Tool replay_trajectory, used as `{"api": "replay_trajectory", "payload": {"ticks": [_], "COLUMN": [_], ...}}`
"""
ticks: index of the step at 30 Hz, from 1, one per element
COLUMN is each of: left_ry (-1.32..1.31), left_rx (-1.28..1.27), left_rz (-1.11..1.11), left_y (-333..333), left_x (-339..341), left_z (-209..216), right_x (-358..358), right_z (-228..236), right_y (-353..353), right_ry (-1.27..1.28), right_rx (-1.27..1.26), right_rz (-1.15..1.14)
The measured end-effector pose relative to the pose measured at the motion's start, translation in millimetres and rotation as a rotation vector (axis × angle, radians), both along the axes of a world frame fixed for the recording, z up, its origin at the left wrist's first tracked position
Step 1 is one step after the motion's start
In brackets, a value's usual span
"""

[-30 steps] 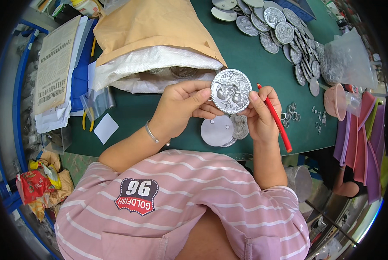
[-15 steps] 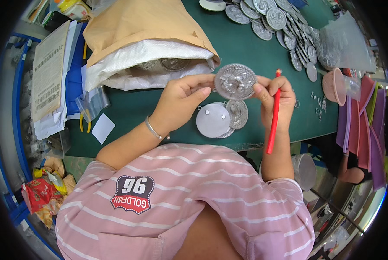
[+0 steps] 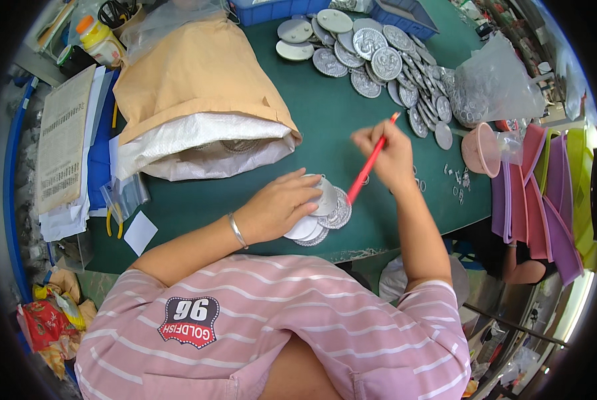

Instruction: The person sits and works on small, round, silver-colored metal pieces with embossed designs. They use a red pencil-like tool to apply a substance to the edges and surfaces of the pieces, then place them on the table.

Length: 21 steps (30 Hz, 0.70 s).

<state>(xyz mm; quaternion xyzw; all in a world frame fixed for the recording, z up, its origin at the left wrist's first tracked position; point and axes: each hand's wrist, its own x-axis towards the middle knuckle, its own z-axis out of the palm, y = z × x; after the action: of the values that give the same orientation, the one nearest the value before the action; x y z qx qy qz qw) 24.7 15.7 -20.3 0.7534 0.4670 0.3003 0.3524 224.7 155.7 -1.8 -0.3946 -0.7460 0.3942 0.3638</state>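
Observation:
My left hand (image 3: pixel 282 208) lies over a small group of round metal medallions near the table's front edge. Its fingers rest on the edge of one medallion (image 3: pixel 326 198), whose smooth back faces up. Beneath and beside that one, another medallion (image 3: pixel 338 215) shows its embossed face, and a plain-backed disc (image 3: pixel 302 229) sits close to my wrist. My right hand (image 3: pixel 390 159), raised to the right of the group, is closed around a slim red stick (image 3: pixel 368 168). The stick slants, its lower end close to the medallions. The right fingertips are slightly blurred.
A large heap of medallions (image 3: pixel 372 50) lies at the back, beside blue bins (image 3: pixel 405 19). An open lined paper sack (image 3: pixel 205 87) with medallions inside stands at left. Rightward are loose rings, a pink cup (image 3: pixel 480 150) and a clear plastic bag (image 3: pixel 488 83).
The medallion held up between both hands is now down on the small group under my left hand. My right hand has let go of it and moved aside, still with the red stick.

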Motion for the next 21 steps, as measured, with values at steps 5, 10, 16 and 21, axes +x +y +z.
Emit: {"api": "replay_trajectory", "payload": {"ticks": [5, 10, 16, 21], "left_ry": [-0.045, -0.173, -0.276, -0.677], "left_rx": [0.045, 0.049, 0.087, -0.230], "left_rz": [0.093, 0.214, 0.264, 0.314], "left_y": [-3, -10, -9, -10], "left_x": [-1, -12, -19, -18], "left_z": [4, 25, 32, 29], "right_x": [-15, -22, -10, 17], "right_z": [-17, -22, -21, -6], "right_y": [79, 108, 119, 116], "right_ry": [-0.666, -0.812, -0.861, -0.672], "right_rx": [0.466, 0.630, 0.866, 0.966], "right_rz": [-0.284, -0.235, 0.021, 0.103]}}
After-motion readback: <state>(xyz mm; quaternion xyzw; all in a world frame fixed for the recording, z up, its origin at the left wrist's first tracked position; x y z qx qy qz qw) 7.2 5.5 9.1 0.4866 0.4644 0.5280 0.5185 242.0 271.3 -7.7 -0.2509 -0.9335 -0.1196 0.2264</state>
